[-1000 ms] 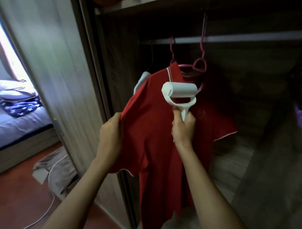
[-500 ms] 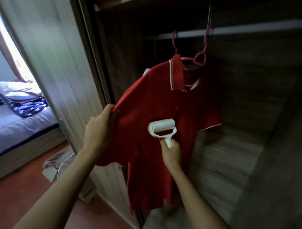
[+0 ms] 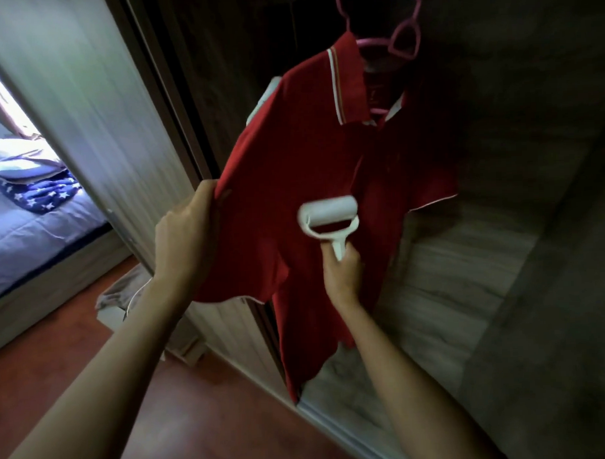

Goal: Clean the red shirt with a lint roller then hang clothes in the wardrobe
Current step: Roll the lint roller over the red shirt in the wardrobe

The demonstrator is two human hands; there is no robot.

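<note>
A red polo shirt [image 3: 291, 154] with a white-striped collar hangs on a pink hanger [image 3: 402, 42] inside the open wardrobe. My left hand [image 3: 186, 233] grips the shirt's left sleeve edge and pulls it outward to the left. My right hand [image 3: 342, 271] holds the handle of a white lint roller [image 3: 328, 211], whose drum lies against the shirt's chest. The wardrobe rail is out of view above.
The wardrobe's pale sliding door [image 3: 94, 99] stands to the left of the shirt. A bed [image 3: 29, 218] with a star-patterned cloth lies beyond it. A beige bundle and a white cable [image 3: 125, 297] rest on the red floor. The wardrobe's wooden bottom shelf [image 3: 450, 292] is below the shirt.
The lint roller has moved down from the collar to the chest of the shirt. My left hand keeps hold of the sleeve. The view has tilted downward.
</note>
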